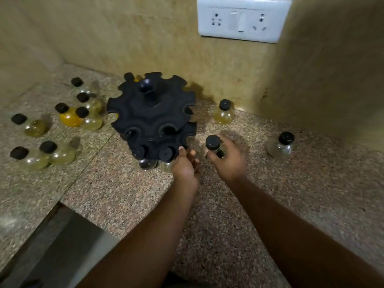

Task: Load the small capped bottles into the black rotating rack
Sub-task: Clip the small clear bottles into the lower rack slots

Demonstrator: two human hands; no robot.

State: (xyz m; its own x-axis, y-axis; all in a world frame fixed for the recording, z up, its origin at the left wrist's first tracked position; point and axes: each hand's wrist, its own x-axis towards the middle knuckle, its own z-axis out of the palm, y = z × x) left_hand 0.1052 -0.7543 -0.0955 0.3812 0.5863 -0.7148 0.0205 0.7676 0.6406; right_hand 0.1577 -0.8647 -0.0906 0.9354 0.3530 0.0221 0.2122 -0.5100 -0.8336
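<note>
The black rotating rack point(151, 113) stands on the granite counter point(124, 194) near the back wall. Two capped bottles point(166, 155) hang in its lower front slots. My left hand point(186, 165) touches the rack's lower front edge with its fingertips, beside those bottles. My right hand point(228, 160) grips a small clear bottle with a black cap point(213, 144), just right of the rack. Several more capped bottles point(70, 116) stand left of the rack, one filled with yellow-orange contents. Two others stand on the right: one by the wall point(224, 112), one further right point(280, 145).
A white socket and switch plate point(243, 21) is on the wall above. The tiled wall turns a corner on the right. At the lower left the counter drops off at a dark edge point(62, 235).
</note>
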